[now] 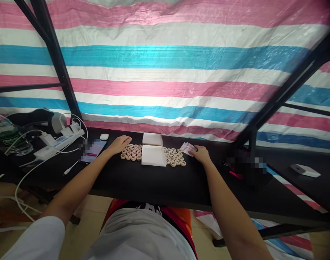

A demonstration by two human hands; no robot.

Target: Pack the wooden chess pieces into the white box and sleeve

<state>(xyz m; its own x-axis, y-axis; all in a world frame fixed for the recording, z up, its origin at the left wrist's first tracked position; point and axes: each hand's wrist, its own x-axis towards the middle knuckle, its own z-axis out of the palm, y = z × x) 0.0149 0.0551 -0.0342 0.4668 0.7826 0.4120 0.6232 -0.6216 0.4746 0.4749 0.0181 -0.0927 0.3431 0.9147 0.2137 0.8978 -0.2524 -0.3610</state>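
Looking down from head height at a black worktop (pixel 167 182), where a person's two bare forearms reach forward from either side of a pale shirt (pixel 143 234). At the middle of the worktop lie two shallow white box halves: a nearer one (pixel 154 155), its plain white surface facing up, and a farther one (pixel 152 138) just behind it. Just to the left of the nearer half, round wooden discs with red characters (pixel 133 157) sit in close rows; just to its right is a looser cluster of discs with dark characters (pixel 172 163). The left hand (pixel 121 144) is at the far left corner of the red-marked discs, its fingers pointing right; their undersides are hidden, so whether they are apart, together or touching a disc cannot be told. The right hand (pixel 201 154) has its fingers clamped on the right-hand edge of a small sheet of paper with pinkish-red printing (pixel 188 148), beside the far right of the dark-marked discs. Left of the left hand lie a phone (pixel 92 152), partly pixelated, a small white case (pixel 104 137) and a white cable end (pixel 70 168); farther left are a white power strip with plugs (pixel 60 144) and a clear bottle (pixel 17 142) with a green label. Behind everything hangs a creased sheet striped pink, white and blue (pixel 165 57).
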